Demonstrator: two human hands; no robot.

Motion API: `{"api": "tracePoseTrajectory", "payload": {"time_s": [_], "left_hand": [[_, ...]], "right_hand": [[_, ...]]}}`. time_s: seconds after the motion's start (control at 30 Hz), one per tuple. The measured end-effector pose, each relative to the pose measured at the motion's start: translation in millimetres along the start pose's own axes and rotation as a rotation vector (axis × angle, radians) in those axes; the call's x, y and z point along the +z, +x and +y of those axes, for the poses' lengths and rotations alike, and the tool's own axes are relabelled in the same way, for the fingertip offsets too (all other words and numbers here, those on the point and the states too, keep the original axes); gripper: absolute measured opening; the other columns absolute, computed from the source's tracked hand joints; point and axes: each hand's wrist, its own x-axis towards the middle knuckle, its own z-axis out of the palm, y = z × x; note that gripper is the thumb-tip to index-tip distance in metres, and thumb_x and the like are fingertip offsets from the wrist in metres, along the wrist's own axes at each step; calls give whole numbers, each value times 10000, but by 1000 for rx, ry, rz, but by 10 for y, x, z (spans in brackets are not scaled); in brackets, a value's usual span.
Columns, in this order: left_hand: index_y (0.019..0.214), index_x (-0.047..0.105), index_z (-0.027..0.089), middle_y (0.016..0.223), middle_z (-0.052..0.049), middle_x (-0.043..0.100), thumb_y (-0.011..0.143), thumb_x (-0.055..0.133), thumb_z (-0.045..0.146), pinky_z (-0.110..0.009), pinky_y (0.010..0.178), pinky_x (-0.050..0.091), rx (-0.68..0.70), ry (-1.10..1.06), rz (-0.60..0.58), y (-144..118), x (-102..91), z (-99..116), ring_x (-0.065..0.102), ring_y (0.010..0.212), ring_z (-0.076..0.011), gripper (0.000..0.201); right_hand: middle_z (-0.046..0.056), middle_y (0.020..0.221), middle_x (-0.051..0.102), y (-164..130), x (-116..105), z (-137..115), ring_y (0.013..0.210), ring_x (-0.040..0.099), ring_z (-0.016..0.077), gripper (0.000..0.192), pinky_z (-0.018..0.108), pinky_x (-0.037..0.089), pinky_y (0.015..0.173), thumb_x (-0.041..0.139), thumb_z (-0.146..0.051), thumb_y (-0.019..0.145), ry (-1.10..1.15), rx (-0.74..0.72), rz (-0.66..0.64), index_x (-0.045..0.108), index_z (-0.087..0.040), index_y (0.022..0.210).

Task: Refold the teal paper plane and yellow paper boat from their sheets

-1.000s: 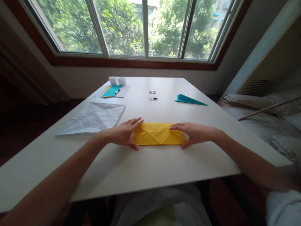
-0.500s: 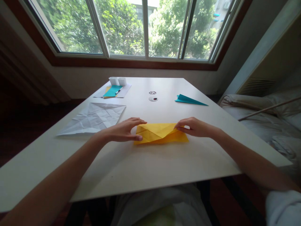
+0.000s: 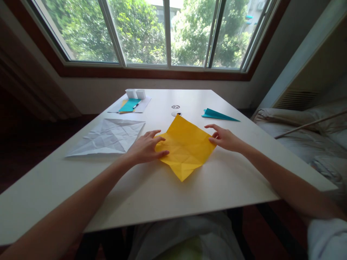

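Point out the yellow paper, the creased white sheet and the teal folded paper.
yellow paper [image 3: 187, 144]: head view, middle of the unfolded sheet.
creased white sheet [image 3: 108, 136]: head view, centre of its creases.
teal folded paper [image 3: 217, 115]: head view, middle of its body.

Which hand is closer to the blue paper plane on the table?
The right hand. It rests at the yellow paper's right corner, just below and slightly right of the blue paper plane. The left hand sits at the yellow paper's left corner, farther away.
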Motion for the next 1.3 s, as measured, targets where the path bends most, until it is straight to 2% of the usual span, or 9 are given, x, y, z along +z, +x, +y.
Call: {"api": "tracePoseTrajectory", "payload": {"time_s": [0.1,0.23,0.37,0.53,0.63,0.83,0.97,1.1,1.3], "left_hand": [[1165,578,270,1338,-96,426,730,468,658,-466,990,308,8,41,-78,-22,-11,51,367,1225,-321,594],[1265,498,339,1328,-61,455,811,428,571,-432,1030,255,133,-38,-216,-21,-30,25,359,1239,-290,514],[1295,454,368,1419,-34,360,855,377,520,-401,1060,216,194,-36,-263,-8,-7,-71,231,1330,-268,472],[1343,395,144,1378,-163,395,808,371,571,-445,1002,298,-142,94,-141,24,39,-180,331,1266,-326,685],[1212,530,120,1297,-168,481,791,358,598,-426,994,311,-213,62,-130,72,81,-241,390,1224,-328,659],[1031,634,187,1127,-87,617,714,526,529,-401,952,381,-153,-305,35,137,187,-276,518,1095,-286,480],[1026,612,172,988,-64,667,685,605,426,-360,775,501,-185,-728,28,139,179,-211,623,895,-246,426],[1022,600,152,1045,-80,662,645,683,417,-387,813,514,-183,-1133,31,139,108,-107,623,936,-253,469],[964,624,145,1055,-82,660,611,739,418,-400,850,506,-240,-1177,116,133,92,-61,625,929,-251,460]], "right_hand": [[65,1006,641,4,9,75,882,614,217,456,389,478,822,508,-306,793,-207,-115,-83,500,-272,1247],[52,1363,427,-13,48,103,1249,380,261,428,445,324,1016,486,-303,811,-330,-334,-173,524,-288,1237],[62,1364,433,-35,76,76,1252,381,223,423,394,318,1035,413,-312,856,-293,-360,-329,499,-247,1265],[75,1336,456,-24,73,83,1232,401,239,452,406,317,1034,438,-388,847,-283,-300,-358,488,-235,1269],[71,1330,456,-5,71,113,1230,399,239,465,405,316,1033,444,-425,842,-282,-291,-351,483,-244,1269],[75,1316,460,27,77,167,1231,396,256,518,411,315,1029,484,-489,806,-268,-257,-308,474,-252,1267],[126,1425,325,65,93,204,1306,287,301,901,440,251,1064,595,-557,693,-262,-96,-220,213,-186,1420],[132,1316,456,98,116,221,1240,380,308,1039,467,305,1024,625,-545,669,-98,23,-212,34,-187,1445],[111,1182,550,144,141,234,989,559,245,659,389,472,847,650,-416,679,198,-41,-191,427,-180,1252]]}}
